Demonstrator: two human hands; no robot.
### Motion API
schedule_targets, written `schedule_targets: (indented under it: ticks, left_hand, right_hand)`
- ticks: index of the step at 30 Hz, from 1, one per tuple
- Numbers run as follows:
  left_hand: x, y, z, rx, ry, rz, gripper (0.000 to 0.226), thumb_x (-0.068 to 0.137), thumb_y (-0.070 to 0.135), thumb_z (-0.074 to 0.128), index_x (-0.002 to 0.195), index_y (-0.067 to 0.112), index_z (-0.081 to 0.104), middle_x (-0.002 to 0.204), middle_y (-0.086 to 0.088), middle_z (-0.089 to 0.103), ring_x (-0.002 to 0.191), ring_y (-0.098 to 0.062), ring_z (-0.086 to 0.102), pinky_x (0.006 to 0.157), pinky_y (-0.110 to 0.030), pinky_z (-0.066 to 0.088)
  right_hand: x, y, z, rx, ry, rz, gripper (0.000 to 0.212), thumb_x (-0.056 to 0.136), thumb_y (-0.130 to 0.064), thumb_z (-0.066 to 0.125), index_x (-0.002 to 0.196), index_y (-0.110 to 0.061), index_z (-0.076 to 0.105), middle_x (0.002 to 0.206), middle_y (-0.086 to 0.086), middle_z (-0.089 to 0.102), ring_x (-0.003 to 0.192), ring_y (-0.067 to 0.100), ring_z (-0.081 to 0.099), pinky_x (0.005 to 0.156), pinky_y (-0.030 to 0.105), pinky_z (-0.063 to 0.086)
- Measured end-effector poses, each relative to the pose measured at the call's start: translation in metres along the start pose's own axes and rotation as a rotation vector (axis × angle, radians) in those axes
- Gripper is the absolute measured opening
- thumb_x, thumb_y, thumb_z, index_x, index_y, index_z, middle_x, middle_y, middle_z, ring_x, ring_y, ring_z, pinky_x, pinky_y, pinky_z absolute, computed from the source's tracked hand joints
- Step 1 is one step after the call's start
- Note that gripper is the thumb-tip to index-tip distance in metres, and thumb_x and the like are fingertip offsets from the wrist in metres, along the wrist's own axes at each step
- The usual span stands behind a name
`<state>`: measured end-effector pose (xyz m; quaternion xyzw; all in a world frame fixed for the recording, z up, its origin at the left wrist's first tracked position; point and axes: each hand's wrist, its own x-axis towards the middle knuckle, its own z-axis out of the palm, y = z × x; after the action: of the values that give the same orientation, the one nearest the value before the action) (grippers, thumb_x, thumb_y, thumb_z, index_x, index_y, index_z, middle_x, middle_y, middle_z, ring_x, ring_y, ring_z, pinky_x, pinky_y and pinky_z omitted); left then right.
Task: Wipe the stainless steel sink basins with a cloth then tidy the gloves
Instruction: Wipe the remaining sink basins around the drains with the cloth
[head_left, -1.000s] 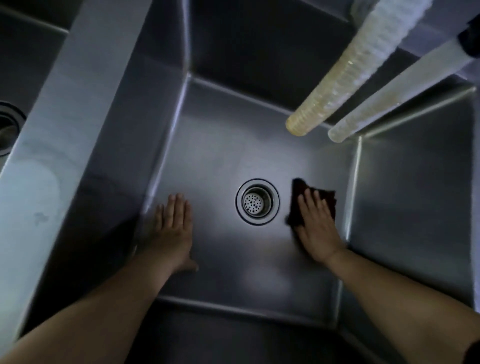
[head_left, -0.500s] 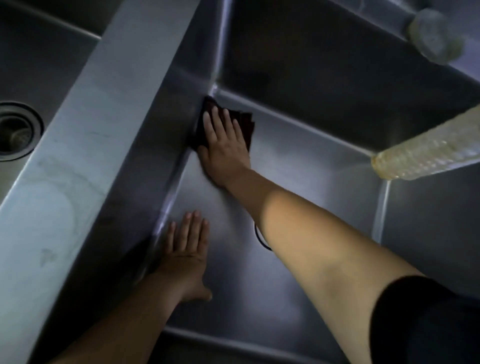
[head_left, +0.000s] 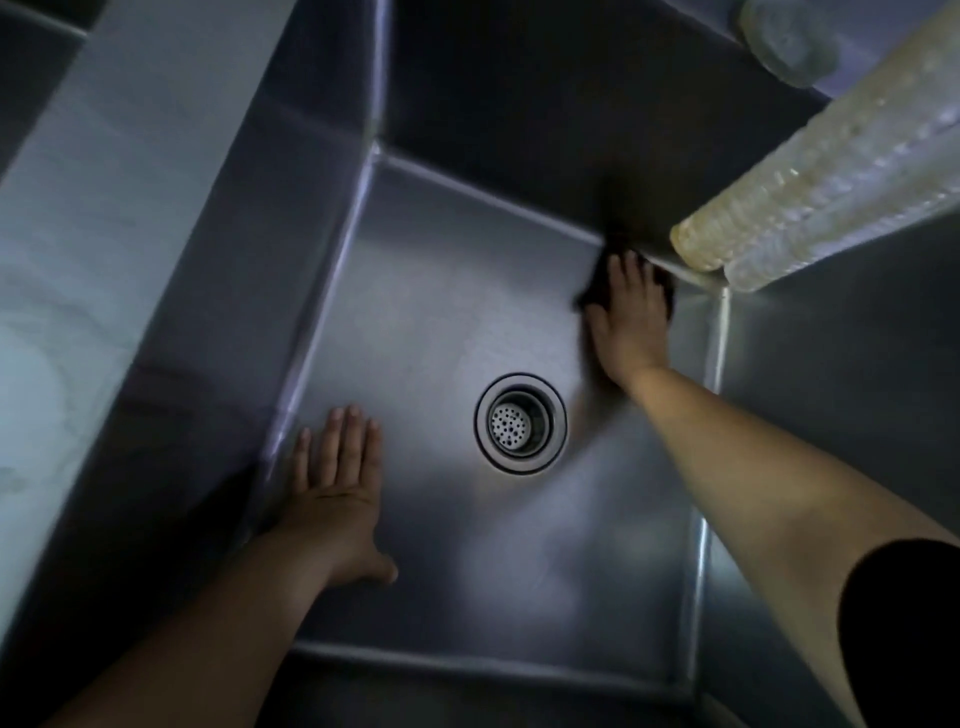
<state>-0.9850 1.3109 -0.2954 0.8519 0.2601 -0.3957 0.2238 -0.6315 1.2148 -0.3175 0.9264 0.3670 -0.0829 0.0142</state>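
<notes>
Since half a second ago, my right hand (head_left: 631, 317) has swept the dark cloth (head_left: 597, 291) from the basin's far-left corner to beyond-right of the drain (head_left: 521, 423), fingers flat, pressing it down. Left of the drain, my left hand (head_left: 337, 488) rests flat on the sink basin (head_left: 431, 312) floor, fingers straight.

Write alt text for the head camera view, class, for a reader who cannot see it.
A person's right hand presses a dark cloth flat into the far right corner of a stainless steel sink basin, beneath two ribbed translucent hoses. The left hand rests flat on the basin floor, left of the round drain strainer.
</notes>
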Motion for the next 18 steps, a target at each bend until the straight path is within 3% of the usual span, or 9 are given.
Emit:
schedule_targets:
  ticks: [4,9,13,18]
  left_hand:
    - [0.000,0.000,0.000,-0.012,-0.006,-0.005,0.151,0.050,0.072,0.066,0.108,0.009,-0.059,0.112,-0.015,-0.068,0.105,-0.030,-0.064,0.079,-0.045,-0.048]
    - [0.001,0.000,0.002,-0.027,-0.008,-0.018,0.154,0.045,0.074,0.065,0.108,0.009,-0.060,0.114,-0.016,-0.067,0.106,-0.032,-0.063,0.082,-0.047,-0.047]
    - [0.000,-0.002,0.001,-0.045,-0.012,-0.009,0.154,0.044,0.075,0.064,0.112,0.008,-0.057,0.120,-0.018,-0.063,0.109,-0.033,-0.061,0.080,-0.047,-0.048]
    - [-0.005,-0.002,-0.003,-0.074,-0.036,0.013,0.156,0.046,0.074,0.067,0.110,0.009,-0.060,0.117,-0.017,-0.066,0.108,-0.031,-0.062,0.080,-0.046,-0.048]
  right_hand:
    - [-0.040,0.045,-0.001,0.026,-0.049,0.210,0.066,0.097,-0.032,0.041,0.151,-0.015,0.008,0.160,0.008,0.005,0.147,0.027,0.001,0.119,0.042,0.000]
    - [-0.136,0.039,0.009,-0.026,-0.068,0.196,0.070,0.094,-0.028,0.051,0.150,-0.009,0.013,0.158,0.015,0.009,0.145,0.035,0.005,0.118,0.042,-0.001]
    - [-0.223,0.022,0.021,-0.106,-0.366,0.255,0.082,0.096,-0.047,0.039,0.146,-0.012,-0.015,0.157,0.015,-0.016,0.144,0.035,-0.014,0.115,0.043,-0.012]
    - [-0.267,-0.033,0.035,0.120,-0.540,0.684,0.095,0.090,-0.060,0.041,0.147,-0.013,-0.018,0.156,0.012,-0.022,0.143,0.034,-0.018,0.114,0.046,-0.009]
